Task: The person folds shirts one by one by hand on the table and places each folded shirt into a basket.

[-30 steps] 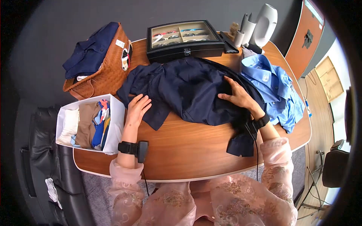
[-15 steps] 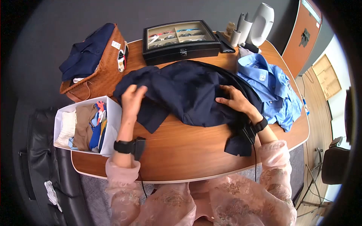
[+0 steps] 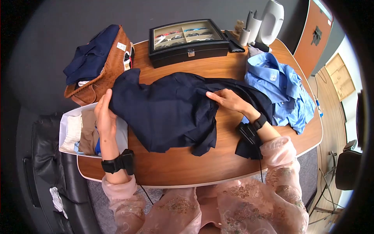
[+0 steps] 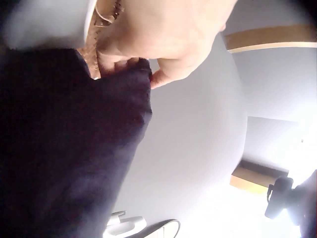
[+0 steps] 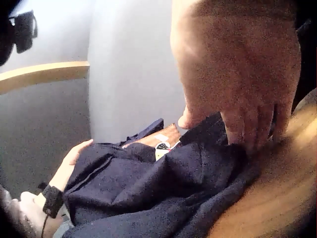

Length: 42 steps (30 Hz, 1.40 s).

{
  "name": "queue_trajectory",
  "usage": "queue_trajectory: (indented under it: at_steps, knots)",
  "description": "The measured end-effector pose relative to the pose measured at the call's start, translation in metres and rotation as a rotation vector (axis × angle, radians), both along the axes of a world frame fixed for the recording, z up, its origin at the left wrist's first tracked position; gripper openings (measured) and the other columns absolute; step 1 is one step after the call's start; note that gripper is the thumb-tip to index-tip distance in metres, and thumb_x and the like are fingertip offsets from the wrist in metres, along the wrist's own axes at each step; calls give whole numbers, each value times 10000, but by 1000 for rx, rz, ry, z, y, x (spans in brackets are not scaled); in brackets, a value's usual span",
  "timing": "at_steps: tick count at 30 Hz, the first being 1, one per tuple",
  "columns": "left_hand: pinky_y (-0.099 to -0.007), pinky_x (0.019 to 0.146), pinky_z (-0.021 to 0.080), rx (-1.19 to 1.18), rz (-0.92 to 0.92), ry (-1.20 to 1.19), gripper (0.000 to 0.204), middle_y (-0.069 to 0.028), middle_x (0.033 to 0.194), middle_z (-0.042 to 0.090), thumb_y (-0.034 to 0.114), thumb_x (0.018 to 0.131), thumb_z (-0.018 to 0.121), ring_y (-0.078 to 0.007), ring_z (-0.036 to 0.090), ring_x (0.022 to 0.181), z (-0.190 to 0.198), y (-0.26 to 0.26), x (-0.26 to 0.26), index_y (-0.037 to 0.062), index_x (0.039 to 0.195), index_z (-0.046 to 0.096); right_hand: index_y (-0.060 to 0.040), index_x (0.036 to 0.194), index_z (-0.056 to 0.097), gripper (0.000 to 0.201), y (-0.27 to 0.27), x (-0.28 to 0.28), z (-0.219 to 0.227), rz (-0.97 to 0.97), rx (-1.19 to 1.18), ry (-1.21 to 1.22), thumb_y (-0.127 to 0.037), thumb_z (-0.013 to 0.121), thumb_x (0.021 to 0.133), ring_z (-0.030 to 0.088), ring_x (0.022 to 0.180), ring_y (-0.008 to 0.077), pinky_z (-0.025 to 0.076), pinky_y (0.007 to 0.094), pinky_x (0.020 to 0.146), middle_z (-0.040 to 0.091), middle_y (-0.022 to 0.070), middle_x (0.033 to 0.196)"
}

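A dark navy garment [image 3: 167,113] is held between both hands, its left part raised and its lower edge hanging toward the table's front. At its left end the left hand [image 3: 106,119] pinches the cloth edge, in front of the white box. The left wrist view shows thumb and fingers on a corner of the navy cloth [image 4: 74,139]. Farther right, the right hand [image 3: 230,102] grips the garment's upper right part, thumb pointing left. In the right wrist view its fingertips [image 5: 250,141] are partly hidden in the folds. More dark cloth trails beneath the right forearm.
A white box [image 3: 66,132] of folded clothes and a brown woven basket [image 3: 111,66] stand at left. Behind lies a black glasses case [image 3: 191,52]. A light blue shirt [image 3: 280,89] lies at right, below a white vase [image 3: 272,23]. The wooden table [image 3: 156,167] has a rounded edge.
The left hand has moved left, carrying its end of the navy garment up off the table. The right hand has shifted left with the cloth, and the garment's lower edge now hangs nearer the front.
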<state>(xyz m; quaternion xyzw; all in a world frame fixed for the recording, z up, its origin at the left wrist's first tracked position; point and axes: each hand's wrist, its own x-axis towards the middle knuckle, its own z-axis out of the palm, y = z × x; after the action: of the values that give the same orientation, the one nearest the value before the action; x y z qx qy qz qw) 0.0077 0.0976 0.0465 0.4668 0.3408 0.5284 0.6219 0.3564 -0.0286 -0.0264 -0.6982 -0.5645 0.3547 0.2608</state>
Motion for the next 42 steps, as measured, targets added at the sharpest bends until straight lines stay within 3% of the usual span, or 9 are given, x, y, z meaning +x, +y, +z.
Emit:
queue_trajectory:
  at_steps: [7, 12, 16, 21, 26, 31, 34, 37, 42]
  knots:
    - [-173, 581, 420, 203, -199, 618, 183, 0, 804, 639, 147, 859, 627, -31, 548, 657, -22, 7, -24, -20, 934, 637, -17, 709, 631, 510, 11, -17, 6, -99, -159, 225, -514, 593, 818, 515, 636, 112, 432, 263, 588, 527, 19, 646]
    - [-170, 559, 394, 214, 22, 608, 178, 45, 734, 582, 199, 881, 605, -14, 493, 619, 18, -14, -15, 26, 837, 616, -113, 705, 605, 192, 19, -1, 4, 72, 24, 345, -249, 710, 790, 499, 650, 29, 401, 183, 603, 543, -78, 650]
    - [-244, 702, 478, 259, 304, 118, 152, -47, 891, 623, 195, 897, 569, -121, 595, 793, 44, 11, -46, 51, 915, 614, -158, 704, 603, 183, 8, 20, 62, -276, 395, 665, -281, 671, 821, 481, 614, 4, 404, 177, 592, 524, -99, 661]
    - [-301, 863, 457, 324, 197, -279, 204, -122, 1069, 610, 137, 898, 551, -198, 583, 967, 74, 28, -76, -9, 1037, 576, -134, 865, 603, 181, -22, 75, 139, -410, 1043, 782, -298, 665, 823, 364, 516, 14, 293, 180, 499, 424, -99, 623]
    - [-354, 976, 404, 261, 5, -497, 198, -155, 1128, 592, 83, 895, 532, -230, 550, 1074, 93, 34, -68, -14, 1062, 574, -96, 965, 643, 175, -40, 61, 173, -490, 1030, 512, -238, 625, 864, 407, 594, -28, 294, 128, 546, 533, -103, 747]
    - [-329, 948, 430, 256, 51, -418, 194, -156, 1116, 602, 57, 894, 521, -223, 565, 1056, 91, 26, -55, -26, 1059, 583, -65, 1095, 586, 263, -71, 87, 193, -247, 1240, 492, -255, 522, 925, 588, 905, 69, 440, 223, 766, 623, -1, 995]
    - [-344, 930, 442, 302, 97, -400, 185, -134, 1094, 610, 61, 880, 552, -211, 579, 1026, 99, 25, -56, -16, 1045, 584, -57, 1163, 555, 312, -89, 110, 200, -316, 1404, 398, -255, 521, 925, 546, 830, 68, 428, 221, 765, 587, -10, 938]
    - [-363, 953, 427, 534, -52, -403, 214, -150, 1102, 612, 78, 888, 544, -193, 584, 1027, 104, 31, -97, -28, 1070, 588, -23, 1263, 473, 389, -118, 101, 219, -696, 1444, 360, -244, 441, 944, 530, 1039, 153, 398, 295, 908, 564, 74, 1135]
    - [-335, 960, 417, 559, 272, -288, 259, -151, 1130, 599, 104, 899, 536, -188, 574, 1049, 125, 2, -68, -37, 1114, 573, -2, 1231, 500, 360, -119, 107, 217, -444, 1457, -4, -210, 441, 943, 471, 1167, 207, 340, 330, 1005, 520, 117, 1235]
